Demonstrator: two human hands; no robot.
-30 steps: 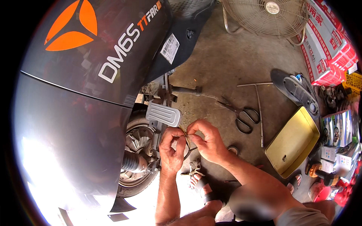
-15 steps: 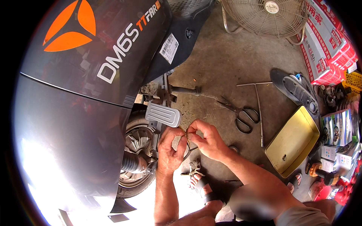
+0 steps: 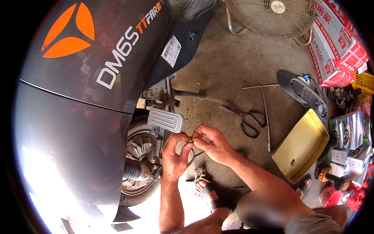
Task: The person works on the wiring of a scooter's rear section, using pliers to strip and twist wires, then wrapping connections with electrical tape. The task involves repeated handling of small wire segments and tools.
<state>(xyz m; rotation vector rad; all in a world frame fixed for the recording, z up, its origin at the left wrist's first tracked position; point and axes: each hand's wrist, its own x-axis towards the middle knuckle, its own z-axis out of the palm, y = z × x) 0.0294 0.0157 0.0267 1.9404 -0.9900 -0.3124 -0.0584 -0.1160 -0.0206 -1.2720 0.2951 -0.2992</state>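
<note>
My left hand (image 3: pixel 174 154) and my right hand (image 3: pixel 213 145) meet below the grey ribbed foot pedal (image 3: pixel 166 120). Both are closed, thumb against fingers, on a thin wire (image 3: pixel 194 148) that shows between the fingertips. Its pinched ends are mostly hidden by my fingers. A dark cable (image 3: pixel 198 153) hangs just under the hands. Left of them stands the vehicle's dark grey body panel (image 3: pixel 74 144), with a spoked wheel (image 3: pixel 140 150) partly showing beside my left wrist.
Black-handled scissors (image 3: pixel 249 121) and a T-shaped metal wrench (image 3: pixel 265 113) lie on the concrete floor. Further right are a yellow tray (image 3: pixel 286 160), a black plastic cover (image 3: pixel 304 93) and a cordless power tool (image 3: pixel 334 179). A floor fan (image 3: pixel 269 17) stands beside red-and-white cartons (image 3: pixel 337 43).
The fingertips of my two hands have drawn slightly closer together on the wire. The whole view has shifted a little, so the surroundings appear slightly further left.
</note>
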